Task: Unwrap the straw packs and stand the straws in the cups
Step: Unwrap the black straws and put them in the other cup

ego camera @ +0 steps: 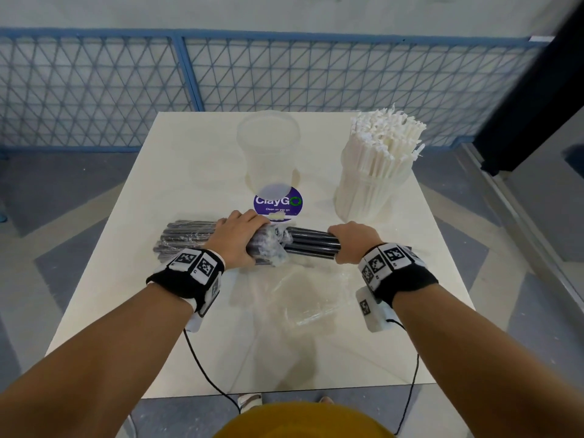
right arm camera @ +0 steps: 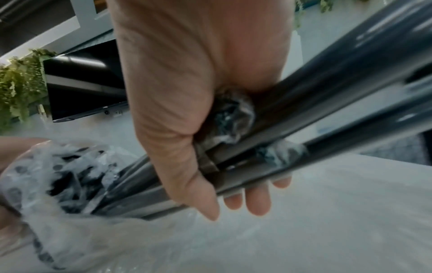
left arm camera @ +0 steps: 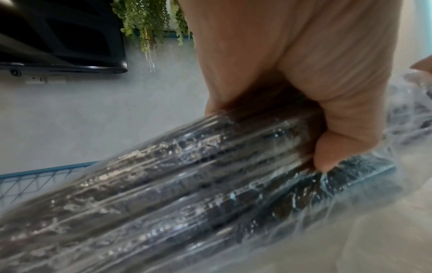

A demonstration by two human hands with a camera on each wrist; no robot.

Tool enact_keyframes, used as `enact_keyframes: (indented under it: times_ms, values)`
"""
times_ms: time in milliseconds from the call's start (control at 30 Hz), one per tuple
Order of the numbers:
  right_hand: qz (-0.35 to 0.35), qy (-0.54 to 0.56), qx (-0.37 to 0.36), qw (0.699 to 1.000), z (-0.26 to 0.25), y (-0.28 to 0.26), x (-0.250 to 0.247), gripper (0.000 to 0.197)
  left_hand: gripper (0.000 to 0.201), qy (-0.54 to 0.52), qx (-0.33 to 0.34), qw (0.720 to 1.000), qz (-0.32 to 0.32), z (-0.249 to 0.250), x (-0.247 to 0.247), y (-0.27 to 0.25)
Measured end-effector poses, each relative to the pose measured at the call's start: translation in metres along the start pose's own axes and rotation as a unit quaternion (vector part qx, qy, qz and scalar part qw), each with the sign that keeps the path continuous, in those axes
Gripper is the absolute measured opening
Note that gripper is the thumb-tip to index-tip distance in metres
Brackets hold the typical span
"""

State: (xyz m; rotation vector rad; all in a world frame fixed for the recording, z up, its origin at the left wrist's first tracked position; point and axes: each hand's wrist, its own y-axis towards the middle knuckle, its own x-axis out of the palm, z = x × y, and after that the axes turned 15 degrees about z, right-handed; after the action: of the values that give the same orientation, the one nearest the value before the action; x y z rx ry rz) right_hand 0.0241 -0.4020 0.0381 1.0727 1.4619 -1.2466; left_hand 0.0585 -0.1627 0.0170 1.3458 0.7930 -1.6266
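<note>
A pack of black straws (ego camera: 186, 237) lies crosswise over the middle of the table, its left part still in clear wrap (left arm camera: 163, 184). My left hand (ego camera: 243, 232) grips the wrapped part where the plastic bunches up (ego camera: 278, 238). My right hand (ego camera: 352, 240) grips the bare black straws (ego camera: 313, 243) sticking out of the wrap to the right (right arm camera: 315, 110). An empty clear cup (ego camera: 268, 147) stands at the back middle. A second clear cup (ego camera: 366, 194) at the back right holds several white paper-wrapped straws (ego camera: 382, 143).
An empty clear wrapper (ego camera: 300, 298) lies on the white table (ego camera: 126, 279) in front of my hands. A round purple ClayGo sticker (ego camera: 278, 202) sits behind them. A blue mesh fence (ego camera: 94, 90) runs beyond the table's far edge.
</note>
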Motion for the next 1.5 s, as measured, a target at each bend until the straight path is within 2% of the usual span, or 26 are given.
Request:
enact_keyframes:
  times_ms: [167, 400, 667, 767, 933, 1133, 1267, 1367, 1500]
  values:
    - [-0.077, 0.043, -0.021, 0.996, -0.015, 0.013, 0.003, 0.076, 0.075, 0.006, 0.009, 1.000, 0.010, 0.009, 0.003, 0.005]
    - [-0.032, -0.017, -0.043, 0.998, -0.013, 0.018, 0.003, 0.050, 0.076, 0.004, -0.002, 1.000, 0.019, 0.008, 0.002, 0.004]
    - [-0.065, 0.082, -0.032, 0.994, -0.014, 0.021, 0.003, 0.066, 0.070, -0.004, -0.003, 0.999, 0.040, 0.002, -0.004, 0.004]
    - [-0.063, 0.076, -0.034, 0.995, -0.013, 0.019, 0.004, 0.062, 0.070, 0.000, -0.003, 0.999, 0.034, -0.001, -0.002, 0.003]
    - [-0.020, -0.005, -0.038, 0.999, 0.006, 0.013, -0.020, 0.044, 0.070, 0.009, -0.058, 0.997, 0.045, -0.016, -0.002, 0.002]
    - [0.065, -0.050, -0.001, 0.997, 0.018, 0.003, -0.052, 0.027, 0.066, -0.006, -0.114, 0.989, 0.098, -0.015, 0.002, 0.009]
    - [0.087, -0.030, 0.045, 0.995, 0.023, -0.003, -0.058, 0.030, 0.065, 0.007, -0.150, 0.984, 0.091, -0.015, 0.008, 0.014]
    - [0.089, 0.002, 0.062, 0.994, 0.017, -0.006, -0.055, 0.034, 0.066, 0.009, -0.143, 0.988, 0.061, -0.009, 0.016, 0.015]
    - [0.074, 0.006, 0.062, 0.995, 0.014, -0.008, -0.054, 0.035, 0.067, 0.015, -0.135, 0.989, 0.056, -0.005, 0.021, 0.014]
